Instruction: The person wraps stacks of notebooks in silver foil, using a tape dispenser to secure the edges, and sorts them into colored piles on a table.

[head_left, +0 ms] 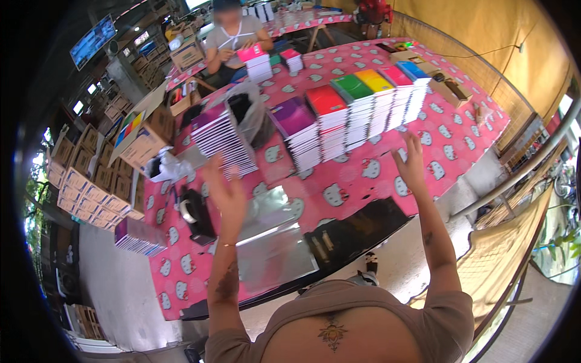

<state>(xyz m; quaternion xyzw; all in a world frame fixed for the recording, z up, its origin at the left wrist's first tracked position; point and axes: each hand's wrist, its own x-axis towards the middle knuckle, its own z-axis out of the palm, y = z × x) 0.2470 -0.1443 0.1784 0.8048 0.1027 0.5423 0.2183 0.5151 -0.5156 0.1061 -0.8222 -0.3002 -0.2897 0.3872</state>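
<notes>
My left hand (225, 192) is raised over the table, blurred, its fingers apart and nothing seen in it. It is nearest a tall stack of purple notebooks (213, 132). Raised at the right, my right hand (410, 162) is open with its fingers stretched out. Beyond it stands a row of notebook stacks: purple (295, 116), red (327, 101), green (352, 89), yellow (375, 80), pink (396, 77) and blue (414, 71). Between my forearms lie clear plastic sheets (272, 257). A black tape dispenser (196, 216) sits left of my left hand.
A pink patterned cloth (187, 264) covers the table. Cardboard boxes (149, 140) stand at the left, near another notebook stack (139, 236). A grey plastic bag (257, 115) sits behind the purple stack. Across the table, a person (233, 36) is beside pink notebooks (256, 62).
</notes>
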